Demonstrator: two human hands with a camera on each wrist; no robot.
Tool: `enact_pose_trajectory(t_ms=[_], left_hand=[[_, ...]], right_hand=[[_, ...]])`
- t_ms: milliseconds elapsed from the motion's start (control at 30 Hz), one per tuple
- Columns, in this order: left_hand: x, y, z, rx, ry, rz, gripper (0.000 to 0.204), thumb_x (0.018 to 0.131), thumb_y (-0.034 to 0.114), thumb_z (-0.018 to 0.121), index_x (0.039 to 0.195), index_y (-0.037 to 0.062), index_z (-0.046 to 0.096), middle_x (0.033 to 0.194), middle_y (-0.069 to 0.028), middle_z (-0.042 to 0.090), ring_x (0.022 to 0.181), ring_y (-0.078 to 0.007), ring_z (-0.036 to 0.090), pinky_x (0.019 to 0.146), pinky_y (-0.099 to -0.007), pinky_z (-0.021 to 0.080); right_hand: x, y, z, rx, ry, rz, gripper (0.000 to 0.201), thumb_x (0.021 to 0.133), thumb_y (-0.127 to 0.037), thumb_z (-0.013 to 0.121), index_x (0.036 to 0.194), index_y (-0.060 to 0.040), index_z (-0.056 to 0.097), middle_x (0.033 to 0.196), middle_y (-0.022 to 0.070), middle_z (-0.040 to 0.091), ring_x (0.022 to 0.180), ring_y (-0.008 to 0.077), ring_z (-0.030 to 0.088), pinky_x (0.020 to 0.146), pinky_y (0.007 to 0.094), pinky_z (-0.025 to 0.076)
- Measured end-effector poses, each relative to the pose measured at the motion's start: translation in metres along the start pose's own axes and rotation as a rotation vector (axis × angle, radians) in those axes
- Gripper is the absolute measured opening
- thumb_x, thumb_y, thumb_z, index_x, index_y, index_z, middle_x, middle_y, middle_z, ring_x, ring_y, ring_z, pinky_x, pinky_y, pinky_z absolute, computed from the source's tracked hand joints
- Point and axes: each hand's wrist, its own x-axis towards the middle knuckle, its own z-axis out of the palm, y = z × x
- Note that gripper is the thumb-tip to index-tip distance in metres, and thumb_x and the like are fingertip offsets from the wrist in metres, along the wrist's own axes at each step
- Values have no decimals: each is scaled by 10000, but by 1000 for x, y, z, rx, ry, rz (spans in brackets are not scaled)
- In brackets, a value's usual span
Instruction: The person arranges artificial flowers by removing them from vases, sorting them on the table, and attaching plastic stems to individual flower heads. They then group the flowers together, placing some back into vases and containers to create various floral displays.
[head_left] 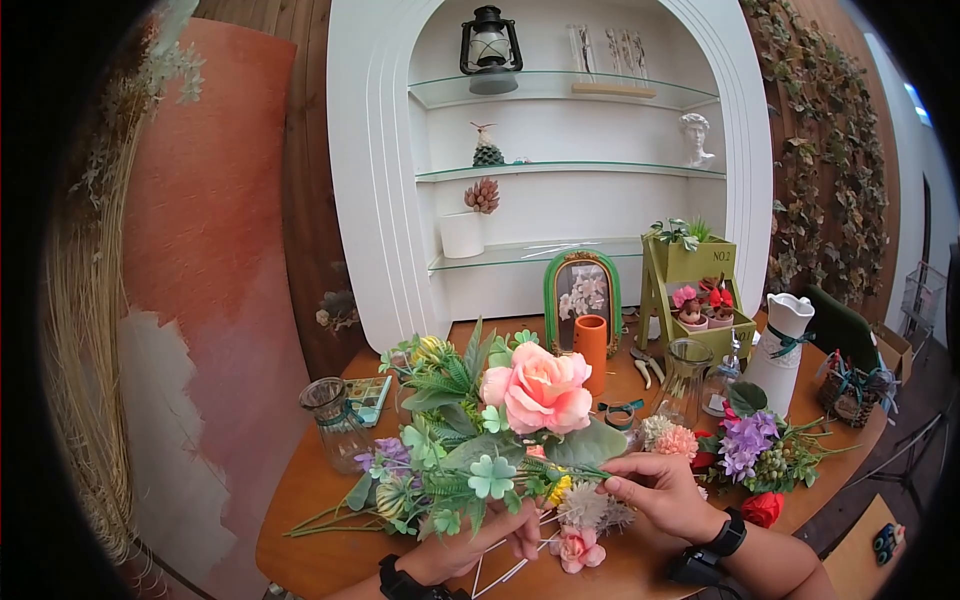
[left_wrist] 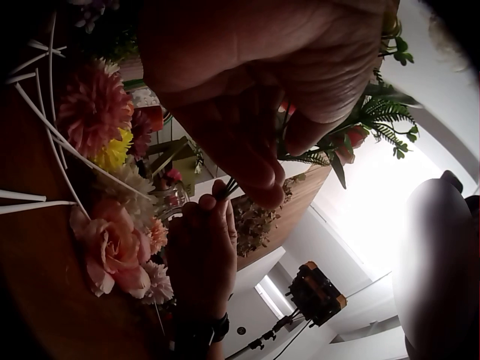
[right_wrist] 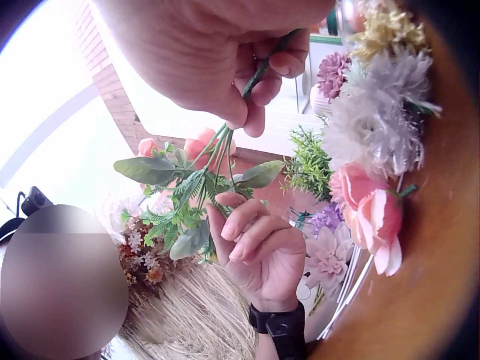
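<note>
A bunch of artificial flowers and leaves, topped by a large pink rose point(head_left: 540, 390), is held up over the table. My right hand point(head_left: 660, 495) pinches its green stems point(right_wrist: 220, 150) between thumb and fingers. Beneath the foliage is my left hand point(head_left: 490, 540), its fingers loosely bent and right at the leaves point(right_wrist: 191, 238). A gap shows between the left thumb point(left_wrist: 306, 133) and the fingers in the left wrist view. Clover-like leaves point(head_left: 492, 477) hang over the left hand and partly hide it in the head view.
Loose flower heads, among them a pink rose point(head_left: 577, 550), and white sticks point(head_left: 515, 570) lie on the wooden table point(head_left: 300, 510). Purple flowers point(head_left: 748, 440) lie at right. Glass vases point(head_left: 328, 410), an orange cylinder point(head_left: 591, 350), pliers point(head_left: 647, 368) and a white vase point(head_left: 782, 350) stand or lie around.
</note>
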Motion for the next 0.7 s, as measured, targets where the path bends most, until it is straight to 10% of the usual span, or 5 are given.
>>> enact_pose_trajectory(t_ms=[700], left_hand=[[-2,3,4,48,20,-8,138,1002,140,485,1071,29,529,834,-101,617,715,-196,653,596,-282,523]], right_hand=[[0,3,-2,11,-8,16,264,927,-95,624,1155,39,633,976,87,706,898,97,662,789,228,526]])
